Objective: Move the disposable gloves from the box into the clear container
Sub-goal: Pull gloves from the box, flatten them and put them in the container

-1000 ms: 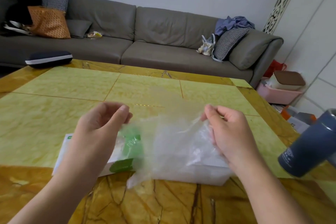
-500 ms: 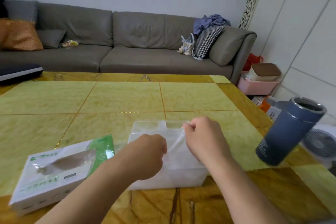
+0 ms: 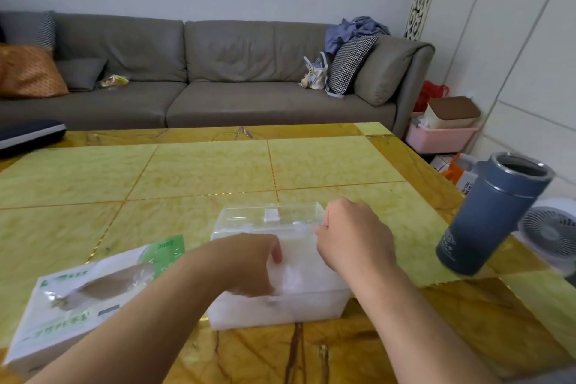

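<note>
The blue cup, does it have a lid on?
No, the blue cup on the table has no lid; its metal rim shows open and dark inside.

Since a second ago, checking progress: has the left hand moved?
Yes. The left hand has moved off the glove box and down into the clear container, pressing on the gloves inside.

Clear container (image 3: 282, 305): transparent glossy plastic, filmy translucent gloves (image 3: 296, 277) inside. Box (image 3: 62, 318) at 9 o'clock: smooth printed cardboard, clear film window. Table (image 3: 202, 171): polished, veined stone-look top. Tumbler (image 3: 486, 218) at 3 o'clock: matt blue body, bare metal rim. Sofa (image 3: 218, 72) at 12 o'clock: matt grey upholstery.
</note>
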`<control>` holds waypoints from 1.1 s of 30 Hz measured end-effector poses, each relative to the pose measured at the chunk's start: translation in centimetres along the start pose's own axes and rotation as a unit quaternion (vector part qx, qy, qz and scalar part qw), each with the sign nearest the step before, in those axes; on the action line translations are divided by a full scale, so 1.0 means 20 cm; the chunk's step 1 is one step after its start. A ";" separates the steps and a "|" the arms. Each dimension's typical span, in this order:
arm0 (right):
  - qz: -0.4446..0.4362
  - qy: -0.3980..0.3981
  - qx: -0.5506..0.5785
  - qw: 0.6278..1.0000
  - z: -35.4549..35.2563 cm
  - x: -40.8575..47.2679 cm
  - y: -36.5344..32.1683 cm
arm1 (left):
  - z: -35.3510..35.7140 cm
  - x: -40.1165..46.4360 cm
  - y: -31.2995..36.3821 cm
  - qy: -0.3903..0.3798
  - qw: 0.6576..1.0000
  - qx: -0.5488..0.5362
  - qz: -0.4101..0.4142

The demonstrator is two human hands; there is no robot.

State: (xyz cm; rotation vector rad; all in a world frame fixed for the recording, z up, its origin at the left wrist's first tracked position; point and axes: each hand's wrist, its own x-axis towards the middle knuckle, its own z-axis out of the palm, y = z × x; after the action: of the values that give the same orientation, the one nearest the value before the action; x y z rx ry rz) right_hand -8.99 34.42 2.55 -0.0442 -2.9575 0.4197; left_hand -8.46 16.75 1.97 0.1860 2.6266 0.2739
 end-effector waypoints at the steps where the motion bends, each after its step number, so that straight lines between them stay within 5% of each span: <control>1: 0.005 -0.004 -0.006 1.000 -0.02 -0.01 -0.01 | 0.00 0.01 0.00 -0.005 1.000 -0.004 -0.001; 6: -0.092 0.034 0.019 0.995 -0.14 -0.13 -0.16 | 0.02 0.01 0.01 -0.005 1.000 0.021 0.019; 9: -0.166 -0.078 0.052 0.982 -0.16 -0.21 -0.25 | 0.01 0.00 0.03 0.010 0.997 0.067 0.046; 13: -0.136 -0.200 -0.051 0.969 -0.18 -0.20 -0.21 | 0.02 -0.02 0.01 0.014 0.999 0.039 0.032; 17: -0.103 -0.233 -0.081 0.964 -0.19 -0.19 -0.21 | 0.03 -0.02 0.03 0.014 0.998 0.049 0.020; 22: -0.088 -0.290 -0.142 0.942 -0.13 -0.11 -0.24 | 0.01 -0.07 0.08 0.045 0.984 0.172 -0.031; 33: -0.046 -0.413 -0.137 0.899 -0.04 -0.01 -0.23 | -0.08 -0.13 0.17 -0.105 0.980 0.155 -0.065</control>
State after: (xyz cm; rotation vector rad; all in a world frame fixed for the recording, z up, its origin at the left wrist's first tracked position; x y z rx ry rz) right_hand -8.65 30.15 4.51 0.3225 -3.8089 -0.0289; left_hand -6.69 19.33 5.29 0.1367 2.4434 -0.1926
